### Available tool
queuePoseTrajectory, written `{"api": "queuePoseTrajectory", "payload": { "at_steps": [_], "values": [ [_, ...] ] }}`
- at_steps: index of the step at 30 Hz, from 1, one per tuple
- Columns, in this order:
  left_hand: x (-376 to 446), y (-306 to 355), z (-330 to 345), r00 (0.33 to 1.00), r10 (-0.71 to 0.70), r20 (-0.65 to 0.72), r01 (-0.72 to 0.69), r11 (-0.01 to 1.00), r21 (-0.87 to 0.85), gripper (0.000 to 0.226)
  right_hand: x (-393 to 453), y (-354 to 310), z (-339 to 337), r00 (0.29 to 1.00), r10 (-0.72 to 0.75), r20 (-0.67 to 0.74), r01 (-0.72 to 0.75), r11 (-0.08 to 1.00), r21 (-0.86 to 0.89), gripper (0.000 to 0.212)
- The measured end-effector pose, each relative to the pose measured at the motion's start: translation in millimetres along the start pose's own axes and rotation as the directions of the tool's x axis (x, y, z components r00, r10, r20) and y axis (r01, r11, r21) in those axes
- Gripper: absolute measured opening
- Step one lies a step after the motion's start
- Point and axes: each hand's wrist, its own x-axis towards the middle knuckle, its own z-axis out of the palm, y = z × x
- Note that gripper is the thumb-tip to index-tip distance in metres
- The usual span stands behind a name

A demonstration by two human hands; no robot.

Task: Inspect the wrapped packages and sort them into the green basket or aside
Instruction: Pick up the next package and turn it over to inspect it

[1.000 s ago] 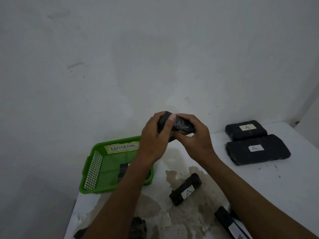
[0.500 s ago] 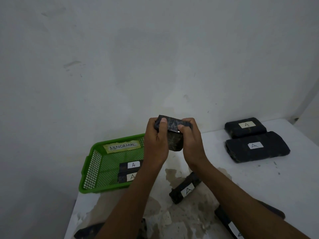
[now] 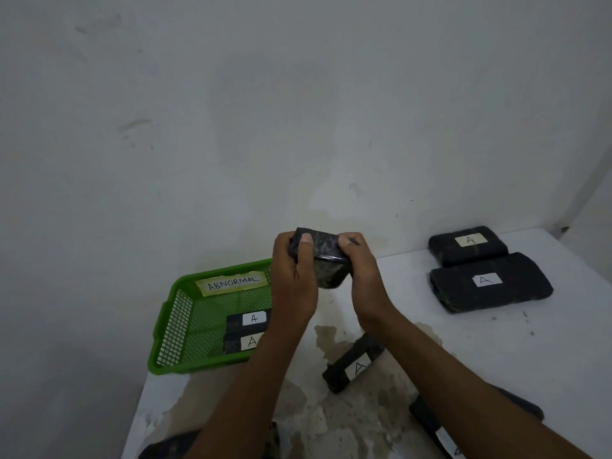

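Note:
Both hands hold one small black wrapped package (image 3: 326, 260) up in front of the wall, above the table. My left hand (image 3: 293, 276) grips its left end with the thumb on top. My right hand (image 3: 362, 270) grips its right end. The green basket (image 3: 172, 326), labelled ABNORMAL, stands at the left and holds two black packages (image 3: 246, 329) with white A labels. Another labelled package (image 3: 354, 366) lies on the table under my right forearm.
Two larger black packages (image 3: 486, 281) with A labels lie at the back right of the white table (image 3: 496, 352). More dark packages (image 3: 433, 429) lie at the near edge, partly hidden by my arms. The wall stands close behind.
The package has been turned in my hands from a tilted pose to a broad face up, and both hands have shifted their grip on its ends. The basket's packages have come into view.

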Motion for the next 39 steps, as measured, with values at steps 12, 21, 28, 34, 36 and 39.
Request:
{"api": "queuePoseTrajectory", "payload": {
  "at_steps": [12, 21, 28, 34, 36, 39],
  "values": [
    [3.8, 8.0, -24.6, 0.938, -0.189, 0.291, 0.25, 0.949, -0.191, 0.042, 17.8, -4.0, -23.2, 0.925, 0.379, 0.021, -0.377, 0.91, 0.175, 0.037],
    [25.6, 18.5, -13.2, 0.924, -0.382, 0.026, 0.383, 0.921, -0.075, 0.046, 5.8, -7.3, -6.4, 0.984, 0.127, 0.124, -0.079, 0.939, -0.334, 0.037],
    [7.1, 17.5, 1.0, 0.94, -0.341, -0.003, 0.337, 0.931, -0.142, 0.022, 8.3, -11.7, 9.1, 0.959, 0.281, -0.03, -0.282, 0.953, -0.112, 0.063],
    [2.2, 16.2, 0.3, 0.947, -0.322, -0.001, 0.321, 0.943, -0.083, 0.019, 8.5, -6.3, 13.1, 0.96, 0.24, -0.145, -0.263, 0.949, -0.173, 0.035],
    [2.2, 14.2, -1.2, 0.93, -0.369, 0.009, 0.368, 0.927, -0.068, 0.022, 7.8, -3.9, 11.7, 0.949, 0.294, -0.114, -0.309, 0.939, -0.15, 0.038],
    [3.6, 12.8, -3.9, 0.859, -0.509, 0.044, 0.511, 0.85, -0.13, 0.043, 8.6, 0.6, 8.3, 0.935, 0.344, -0.082, -0.353, 0.922, -0.157, 0.045]
  ]
}}
